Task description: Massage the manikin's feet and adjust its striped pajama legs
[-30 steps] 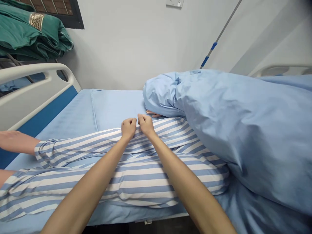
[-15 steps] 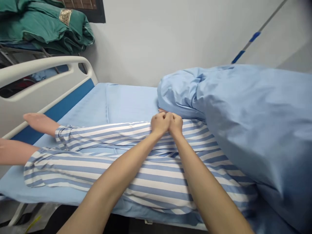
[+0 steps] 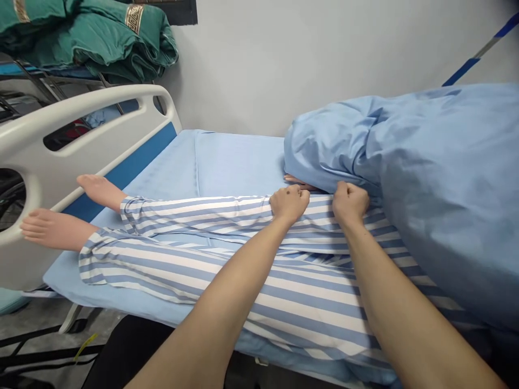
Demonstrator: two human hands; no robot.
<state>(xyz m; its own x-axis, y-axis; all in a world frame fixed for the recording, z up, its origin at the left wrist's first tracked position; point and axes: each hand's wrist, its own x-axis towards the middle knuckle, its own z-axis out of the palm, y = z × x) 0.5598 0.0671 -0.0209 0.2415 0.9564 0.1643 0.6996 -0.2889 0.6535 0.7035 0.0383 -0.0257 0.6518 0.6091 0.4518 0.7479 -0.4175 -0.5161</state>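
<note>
Both of my hands are fists on the striped blue-and-white trousers [image 3: 227, 259] of a manikin lying on its back on the bed. My left hand [image 3: 289, 203] and my right hand [image 3: 350, 204] each seem to pinch the trouser cloth, with a gap between them. Just beyond my left hand, the fingers of a manikin hand [image 3: 298, 181] stick out from under a blue quilt [image 3: 441, 173]. The quilt hides the manikin's upper body. Two bare manikin feet [image 3: 99, 192] [image 3: 52, 229] lie at the far left.
A white bed end [image 3: 48, 173] with a blue strip stands beyond the feet. A blue sheet [image 3: 239, 162] covers the mattress. Folded green cloth [image 3: 101, 43] lies on a rack behind the bed end. A grey wall and a blue-marked pole [image 3: 466, 67] are behind.
My fists, touching half a second ago, have moved apart along the trouser cloth. The view has swung right, bringing both manikin feet fully into sight.
</note>
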